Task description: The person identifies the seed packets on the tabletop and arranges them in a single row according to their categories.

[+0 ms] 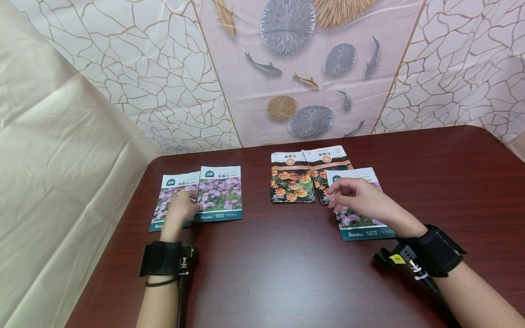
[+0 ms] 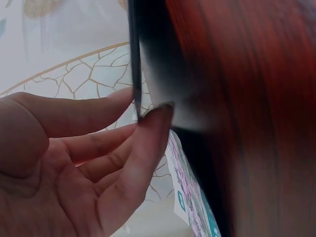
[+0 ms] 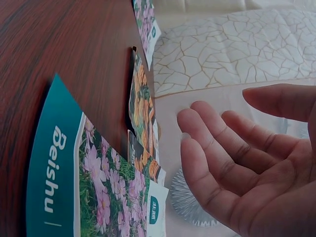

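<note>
On the left of the table, my left hand [image 1: 182, 207] pinches the left edge of a purple-flower seed packet [image 1: 221, 196] between thumb and fingers. That packet's thin edge [image 2: 135, 59] shows in the left wrist view. Partly hidden beneath the same hand is a second purple-flower packet [image 1: 168, 200]. My right hand [image 1: 357, 198] hovers over a third purple-flower packet [image 1: 365, 233] at the right, fingers relaxed and thumb apart in the right wrist view. This packet overlaps an orange-flower packet [image 1: 328, 157], which leans against another orange-flower packet [image 1: 292, 182] on its left.
The dark red-brown table [image 1: 262, 273] has its far edge against a patterned cloth backdrop [image 1: 172, 82]. A pale cloth [image 1: 53, 159] hangs along the left side. Black camera straps [image 1: 162, 258] circle both wrists, with cables trailing toward the near edge.
</note>
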